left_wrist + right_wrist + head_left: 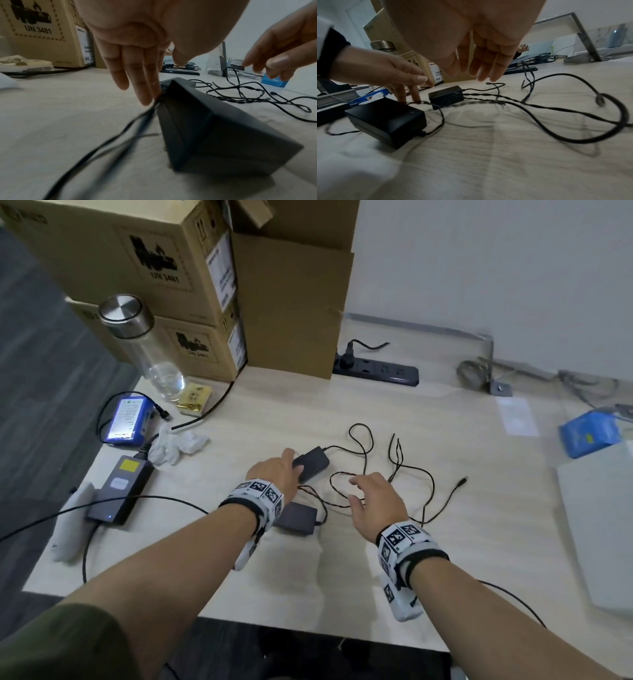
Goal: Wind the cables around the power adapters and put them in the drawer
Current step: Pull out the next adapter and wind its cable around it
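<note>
Two black power adapters lie on the pale desk: a far one point(313, 462) point(447, 96) and a near one point(296, 518) point(214, 128) point(385, 119), partly hidden under my left wrist in the head view. Their thin black cables point(376, 474) point(539, 108) sprawl in tangled loops to the right. My left hand point(284, 467) point(137, 81) reaches down with straight fingers. Its fingertips point(409, 97) touch the twisted cable between the two adapters. My right hand point(370, 494) point(486, 65) hovers over the cable loops with relaxed fingers and holds nothing. No drawer is in view.
Stacked cardboard boxes point(154, 268) and a glass bottle point(144, 344) stand at the back left. A power strip point(376, 368) lies behind. A blue battery pack point(128, 419), crumpled tissue point(178, 443) and a larger grey adapter point(120, 491) sit left. A white panel point(603, 525) and a blue box point(589, 436) lie right.
</note>
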